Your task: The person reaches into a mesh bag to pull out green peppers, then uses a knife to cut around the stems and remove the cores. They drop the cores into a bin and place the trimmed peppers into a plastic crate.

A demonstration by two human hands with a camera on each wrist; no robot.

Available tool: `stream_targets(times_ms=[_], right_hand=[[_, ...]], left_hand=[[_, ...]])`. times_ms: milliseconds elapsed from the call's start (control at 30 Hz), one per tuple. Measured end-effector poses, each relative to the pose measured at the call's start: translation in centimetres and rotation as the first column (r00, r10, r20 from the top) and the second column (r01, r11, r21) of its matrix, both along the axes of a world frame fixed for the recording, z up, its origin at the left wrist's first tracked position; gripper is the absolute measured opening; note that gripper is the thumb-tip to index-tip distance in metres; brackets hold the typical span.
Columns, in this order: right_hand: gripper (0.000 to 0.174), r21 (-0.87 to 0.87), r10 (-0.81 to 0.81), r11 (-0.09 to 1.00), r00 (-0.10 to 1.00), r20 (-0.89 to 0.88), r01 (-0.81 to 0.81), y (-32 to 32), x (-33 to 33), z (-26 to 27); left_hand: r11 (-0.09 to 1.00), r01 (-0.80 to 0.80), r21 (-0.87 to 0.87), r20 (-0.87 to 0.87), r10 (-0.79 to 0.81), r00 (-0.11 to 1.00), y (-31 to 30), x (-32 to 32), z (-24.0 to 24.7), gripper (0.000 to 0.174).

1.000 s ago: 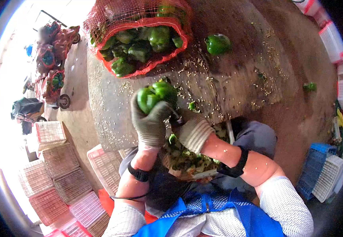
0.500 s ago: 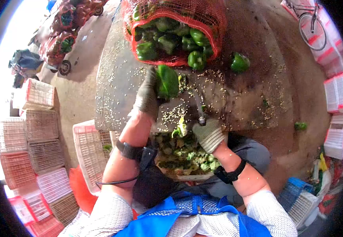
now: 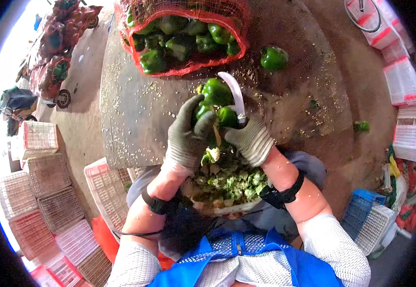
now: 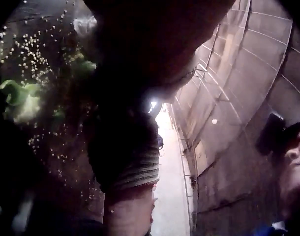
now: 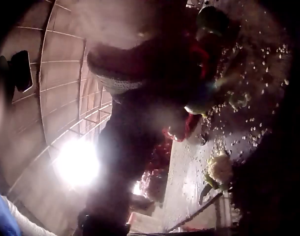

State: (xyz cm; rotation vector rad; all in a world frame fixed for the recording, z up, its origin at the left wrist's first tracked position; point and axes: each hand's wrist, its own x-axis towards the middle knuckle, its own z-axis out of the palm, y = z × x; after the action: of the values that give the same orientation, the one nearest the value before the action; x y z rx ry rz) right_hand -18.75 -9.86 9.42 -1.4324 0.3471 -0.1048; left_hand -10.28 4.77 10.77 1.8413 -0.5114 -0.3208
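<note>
Both hands wear grey knit gloves and meet at a glossy green bell pepper (image 3: 216, 92) over the near part of the table. My left hand (image 3: 185, 138) grips the pepper from its near left side, thumb and fingers curled against it. My right hand (image 3: 252, 139) holds a knife (image 3: 237, 93) whose pale curved blade points away from me along the pepper's right side. Its handle is mostly hidden in the glove. A cut-out pepper core (image 3: 211, 156) with pale seeds lies by the near table edge, between the wrists. Both hands are dark in the wrist views.
A red mesh sack (image 3: 189, 69) full of peppers lies open at the back of the seed-strewn table (image 3: 136, 129). One loose pepper (image 3: 274, 58) sits right of it. Below the near edge is a container of pepper scraps (image 3: 232, 184). Stacked crates (image 3: 52, 174) stand at left.
Half a second ago the hands were apart, the left holding a pepper farther off, the right holding the knife near the table edge. Now they have come together, with the blade beside the pepper.
</note>
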Motion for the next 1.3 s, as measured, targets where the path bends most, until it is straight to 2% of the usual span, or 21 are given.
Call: stream_targets(times_ms=[67,133,167,267,467,533,600,633,667,733,767,833,900,933,1000,1100,1133,1167,1200,1267,1300], right_hand=[[0.039,0.035,-0.024,0.999,0.992,-0.124,0.029,-0.3,0.0,-0.5],[0.037,0.146,0.012,0.989,0.991,-0.131,0.008,-1.5,0.2,-0.9],[0.039,0.125,0.026,0.992,0.98,-0.199,-0.001,-1.8,0.1,-0.8],[0.04,0.239,-0.065,0.969,0.998,-0.023,0.069,-1.5,-0.5,-0.2],[0.041,0.434,-0.04,0.901,0.999,0.014,0.031,-2.2,-0.4,1.6],[0.039,0.457,-0.048,0.888,0.999,-0.014,0.049,-2.2,-0.3,1.8],[0.038,0.419,0.057,0.908,0.983,-0.177,0.023,-2.7,-1.2,2.5],[0.035,0.429,0.007,0.902,0.993,-0.119,0.045,-2.2,-1.1,2.1],[0.032,0.441,-0.041,0.895,0.997,-0.059,0.063,-1.7,-1.1,1.7],[0.031,0.353,-0.032,0.934,0.997,-0.069,0.054,-2.4,-1.5,0.1],[0.029,0.291,-0.035,0.955,0.996,-0.08,0.057,-2.5,-1.6,-0.2],[0.027,0.164,-0.043,0.985,0.994,-0.104,0.06,-2.6,-1.8,-0.6],[0.022,0.12,-0.045,0.991,0.99,-0.137,0.062,-2.4,-1.8,-2.2],[0.02,0.117,-0.045,0.991,0.985,-0.164,0.064,-2.1,-1.6,-2.6],[0.017,0.116,-0.073,0.989,0.982,-0.172,0.094,-1.3,-0.9,-2.7],[0.015,0.137,-0.12,0.982,0.99,-0.069,0.128,-0.1,0.7,-2.0],[0.015,0.122,-0.103,0.985,0.985,-0.142,0.121,0.2,0.9,-1.6],[0.016,0.107,-0.089,0.988,0.973,-0.214,0.114,0.6,0.8,-1.1],[0.016,0.093,-0.078,0.99,0.955,-0.285,0.108,1.0,0.8,-0.9],[0.022,0.249,-0.03,0.964,0.968,-0.251,0.095,0.5,0.3,-3.0],[0.022,0.317,-0.03,0.943,0.974,-0.225,0.102,0.5,0.4,-3.1]], left_hand=[[0.985,-0.062,-0.16,-0.21,0.027,0.977,-0.2,1.1,-1.8,0.038],[0.865,-0.211,-0.456,-0.575,-0.106,0.811,-0.1,2.1,-2.9,0.041],[0.876,-0.156,-0.456,-0.603,-0.175,0.779,0.4,2.1,-3.1,0.049],[0.706,-0.29,-0.646,-0.761,-0.569,0.312,0.1,2.5,-3.9,0.055],[0.599,-0.327,-0.731,-0.676,-0.571,0.466,-1.4,1.4,-0.7,0.059],[0.611,-0.343,-0.714,-0.69,-0.529,0.493,-1.3,1.4,-1.4,0.054],[0.721,-0.339,-0.605,-0.718,-0.31,0.623,0.0,2.7,-3.5,0.047],[0.746,-0.332,-0.577,-0.726,-0.282,0.628,-0.5,2.7,-1.5,0.043],[0.75,-0.183,-0.636,-0.649,-0.391,0.652,-0.7,1.9,0.8,0.049],[0.839,0.101,-0.535,-0.646,-0.483,0.591,0.9,3.2,0.5,0.056],[0.853,0.232,-0.467,-0.628,-0.505,0.592,1.5,3.8,0.6,0.072],[0.834,0.413,-0.365,-0.404,-0.542,0.737,1.5,3.5,-0.6,0.062],[0.943,0.061,-0.328,-0.838,-0.321,0.441,0.3,2.4,-0.4,0.045],[0.977,-0.023,-0.213,-0.798,-0.161,0.581,-0.3,1.9,-1.6,0.037],[0.934,-0.274,-0.232,-0.707,0.032,0.707,-0.5,2.0,-2.7,0.032],[0.727,-0.603,-0.328,-0.749,0.189,0.635,0.4,3.9,-4.3,0.026],[0.658,-0.682,-0.32,-0.773,0.235,0.589,0.9,4.6,-4.0,0.025],[0.626,-0.734,-0.263,-0.755,0.341,0.561,1.5,5.8,-4.0,0.022],[0.647,-0.699,-0.304,-0.702,0.344,0.624,2.5,7.1,-5.9,0.025],[0.816,-0.531,-0.229,-0.516,0.36,0.777,3.1,8.1,-6.4,0.028],[0.889,-0.427,-0.165,-0.182,0.398,0.899,3.6,8.0,-6.0,0.029]])
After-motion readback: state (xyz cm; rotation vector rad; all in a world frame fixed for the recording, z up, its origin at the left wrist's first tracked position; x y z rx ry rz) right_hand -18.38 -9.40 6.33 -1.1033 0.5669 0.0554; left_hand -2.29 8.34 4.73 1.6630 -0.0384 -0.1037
